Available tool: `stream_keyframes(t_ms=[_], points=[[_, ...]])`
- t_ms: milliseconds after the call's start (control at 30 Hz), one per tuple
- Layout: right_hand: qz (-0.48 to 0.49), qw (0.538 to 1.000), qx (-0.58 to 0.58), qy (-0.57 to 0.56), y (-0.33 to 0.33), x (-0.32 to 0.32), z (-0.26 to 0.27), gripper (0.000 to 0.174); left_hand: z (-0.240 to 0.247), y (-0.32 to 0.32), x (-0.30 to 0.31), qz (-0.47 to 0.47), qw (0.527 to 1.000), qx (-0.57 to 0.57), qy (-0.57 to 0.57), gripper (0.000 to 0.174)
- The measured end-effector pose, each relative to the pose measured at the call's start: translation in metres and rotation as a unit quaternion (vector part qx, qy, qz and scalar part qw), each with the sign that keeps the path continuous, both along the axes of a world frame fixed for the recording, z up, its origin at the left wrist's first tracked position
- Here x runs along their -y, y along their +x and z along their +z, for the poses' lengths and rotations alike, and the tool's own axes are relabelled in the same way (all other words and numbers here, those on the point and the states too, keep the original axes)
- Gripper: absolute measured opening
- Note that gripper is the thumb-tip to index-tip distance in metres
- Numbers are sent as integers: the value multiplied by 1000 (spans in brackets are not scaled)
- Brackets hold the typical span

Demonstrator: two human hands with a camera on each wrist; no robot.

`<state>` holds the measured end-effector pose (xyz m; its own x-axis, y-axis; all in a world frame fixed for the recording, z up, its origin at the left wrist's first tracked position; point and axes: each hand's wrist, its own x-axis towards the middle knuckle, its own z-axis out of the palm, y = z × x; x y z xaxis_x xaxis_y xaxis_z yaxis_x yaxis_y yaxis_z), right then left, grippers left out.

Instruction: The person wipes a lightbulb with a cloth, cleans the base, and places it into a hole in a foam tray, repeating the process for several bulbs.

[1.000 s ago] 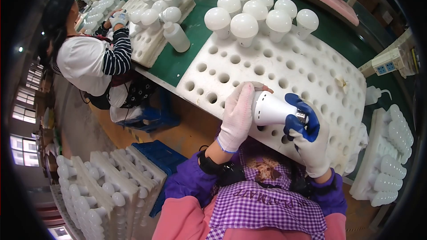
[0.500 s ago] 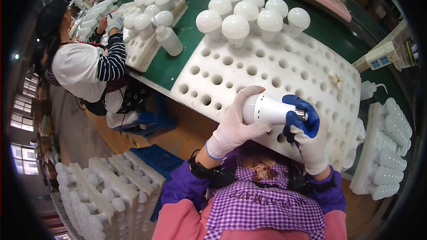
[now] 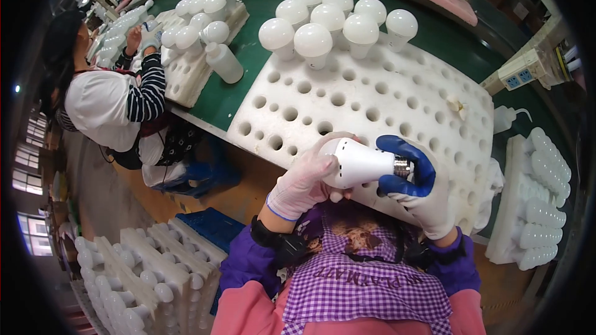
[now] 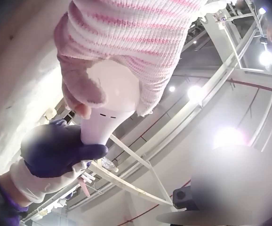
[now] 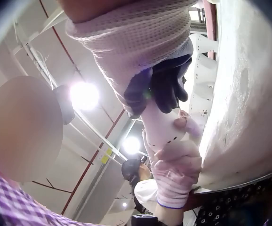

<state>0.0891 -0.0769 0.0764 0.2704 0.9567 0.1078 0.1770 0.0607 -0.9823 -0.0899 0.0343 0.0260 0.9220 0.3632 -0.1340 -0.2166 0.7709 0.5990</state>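
Over the near part of a white foam tray with rows of holes, both hands hold a white light bulb lying roughly level. My left hand, in a pinkish-white knit glove, wraps round the rounded dome end. In the left wrist view its fingers and thumb curl about the dome, and small dark slots show on the bulb's body. My right hand wears a white glove with blue-coated fingers. Those fingers curl about the narrow end, with the metal screw base showing between them.
Several bulbs stand at the tray's far end. A white bottle is left of it, a spout bottle right. Loaded bulb trays stand at lower left and right. Another person works at left.
My left hand has shifted its grip on the dome, its thumb now across the near side. The bulb's screw end has tilted up slightly. The head view has panned, so the surroundings sit further left.
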Motion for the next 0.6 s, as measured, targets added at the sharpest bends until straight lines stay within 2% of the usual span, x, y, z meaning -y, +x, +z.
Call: stream_keyframes(t_ms=[67,133,167,200,267,333,467,567,600], points=[[-14,999,-29,-20,2,0,3,51,4,6,9,111,993,-3,42,81],[-27,985,-145,-92,2,0,11,48,4,6,11,110,994,1,9,87],[-22,979,-187,-76,2,-1,9,45,-2,7,11,125,989,-7,82,88],[-19,980,-186,-76,3,-1,9,45,-5,7,10,141,978,-14,155,89],[-25,978,-186,-87,5,-2,9,44,1,5,11,132,973,-22,187,91],[-25,979,-182,-94,5,-3,14,44,6,6,11,142,958,-49,245,85],[-28,978,-173,-109,6,-3,15,43,6,7,14,151,962,-37,226,84],[-15,981,-171,-86,7,-3,14,45,3,3,10,123,961,-52,240,85],[-10,981,-171,-88,9,-3,11,45,6,0,8,73,986,-45,146,85]])
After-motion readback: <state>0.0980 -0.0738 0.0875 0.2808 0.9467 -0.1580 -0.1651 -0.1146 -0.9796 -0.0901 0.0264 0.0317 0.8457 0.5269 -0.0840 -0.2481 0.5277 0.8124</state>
